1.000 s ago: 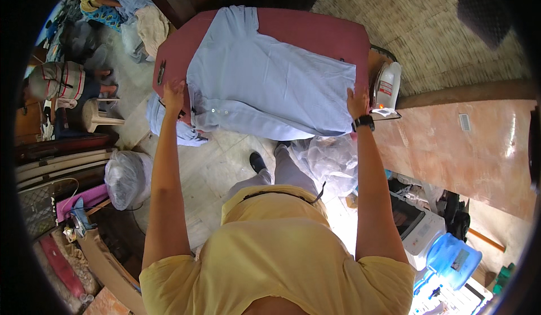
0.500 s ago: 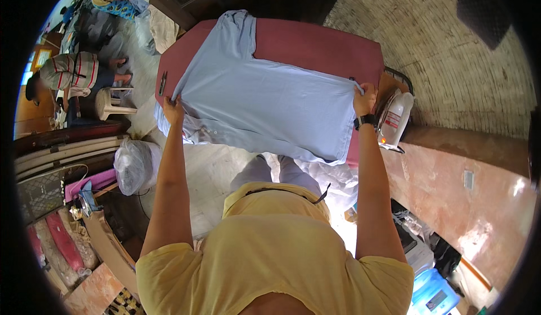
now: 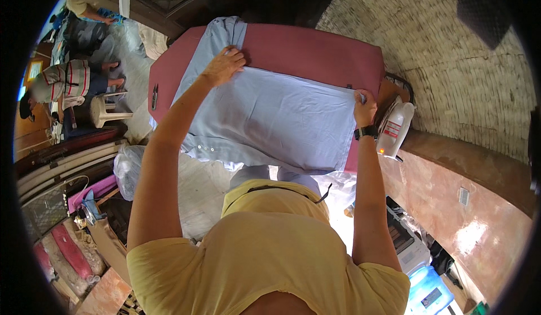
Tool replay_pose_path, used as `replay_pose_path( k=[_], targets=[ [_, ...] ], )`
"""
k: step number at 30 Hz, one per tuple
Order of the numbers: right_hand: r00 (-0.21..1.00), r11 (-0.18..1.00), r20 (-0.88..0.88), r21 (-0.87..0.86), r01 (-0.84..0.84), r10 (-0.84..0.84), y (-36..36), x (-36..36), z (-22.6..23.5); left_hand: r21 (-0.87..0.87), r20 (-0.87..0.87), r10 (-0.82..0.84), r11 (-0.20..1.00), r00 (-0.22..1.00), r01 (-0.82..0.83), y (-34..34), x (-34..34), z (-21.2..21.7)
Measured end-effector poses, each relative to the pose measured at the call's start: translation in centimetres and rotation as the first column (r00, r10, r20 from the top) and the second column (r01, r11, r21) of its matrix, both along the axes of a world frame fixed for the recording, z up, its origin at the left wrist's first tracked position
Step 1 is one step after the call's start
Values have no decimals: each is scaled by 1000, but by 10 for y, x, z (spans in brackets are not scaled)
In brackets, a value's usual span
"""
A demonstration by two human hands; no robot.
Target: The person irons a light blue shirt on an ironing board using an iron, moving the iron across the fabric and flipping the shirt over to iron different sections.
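Observation:
A light blue button-up shirt (image 3: 276, 120) lies spread over a padded dark red ironing table (image 3: 315, 47). One sleeve stretches toward the far edge, and buttons show along the near side. At the underarm, where sleeve meets body, my left hand (image 3: 226, 65) is closed on the cloth with curled fingers. My right hand (image 3: 365, 105), a dark watch on its wrist, grips the hem corner at the table's right. Just right of that hand rests a white iron (image 3: 398, 124) with an orange light lit.
A slim dark tool (image 3: 155, 97) lies on the table's left end. Beyond it are a plastic stool (image 3: 104, 111) and a person in a striped top (image 3: 73, 81); another person (image 3: 81, 7) is farther off. Plastic-wrapped bundles (image 3: 128, 171) sit at left, a stone ledge (image 3: 451, 171) at right.
My left hand has moved from the shirt's left edge, up and right to the underarm. My right hand keeps its hold at the hem corner. The shirt's near side has shifted slightly toward me.

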State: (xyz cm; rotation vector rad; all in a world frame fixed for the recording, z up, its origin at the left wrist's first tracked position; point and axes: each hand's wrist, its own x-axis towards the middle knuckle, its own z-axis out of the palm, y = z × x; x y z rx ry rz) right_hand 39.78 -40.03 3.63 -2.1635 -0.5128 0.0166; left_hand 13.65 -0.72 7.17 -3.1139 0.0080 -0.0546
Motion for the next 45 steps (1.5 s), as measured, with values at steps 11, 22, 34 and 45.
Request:
replay_pose_path(
  k=[11, 22, 34, 45],
  targets=[
    [864, 834, 424, -345, 431, -271, 75, -10, 13, -226, 219, 374, 918, 901, -326, 4, 16, 0],
    [868, 889, 223, -227, -397, 444, 164, -127, 5, -817, 213, 326, 576, 921, -15, -48, 50, -12],
    [874, 888, 195, -225, -401, 445, 163, -123, 2, -725, 227, 287, 688, 931, -35, -37, 78, -16],
    [890, 885, 168, 134, -446, 423, 147, -88, 2, -659, 276, 339, 748, 900, -80, 20, 59, -3]
  ],
)
